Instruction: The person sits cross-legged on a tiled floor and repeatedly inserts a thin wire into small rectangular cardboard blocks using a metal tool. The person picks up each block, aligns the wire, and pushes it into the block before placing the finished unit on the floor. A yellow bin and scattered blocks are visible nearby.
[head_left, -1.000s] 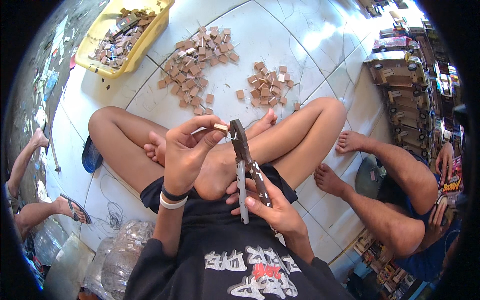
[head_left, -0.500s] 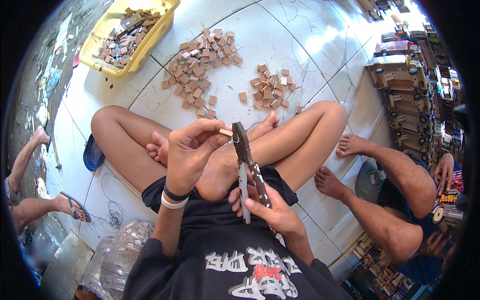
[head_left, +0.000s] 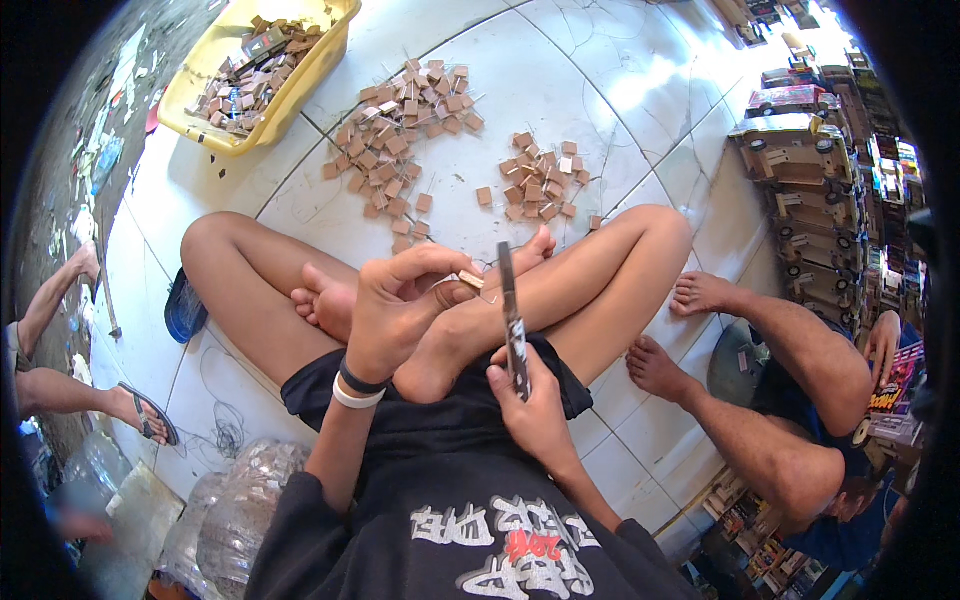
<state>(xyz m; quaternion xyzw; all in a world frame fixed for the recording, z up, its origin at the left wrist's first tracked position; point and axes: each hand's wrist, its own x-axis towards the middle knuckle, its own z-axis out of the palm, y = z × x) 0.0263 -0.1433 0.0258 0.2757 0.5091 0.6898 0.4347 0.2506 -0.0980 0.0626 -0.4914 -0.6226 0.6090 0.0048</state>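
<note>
Between the thumb and fingertips of my left hand is a small wooden block, with a thin bent wire sticking out of it. My right hand is wrapped round the worn, paint-flecked handles of a pair of pliers. Their dark jaws point up, edge-on to me, just right of the block and apart from it. Whether the jaws are parted cannot be seen. Beyond my crossed legs, a large pile of brown wooden blocks with wires lies on the tiles, and a smaller pile of blocks sits to its right.
A yellow tub of blocks stands at the far left. Wooden toy vehicles are stacked along the right. Another person's legs are close on my right, and a sandalled foot is at left. Clear plastic bags lie near my left elbow.
The pliers have come off the block's wire, turned edge-on and shifted right. My left hand has moved slightly right and tilted the block.
</note>
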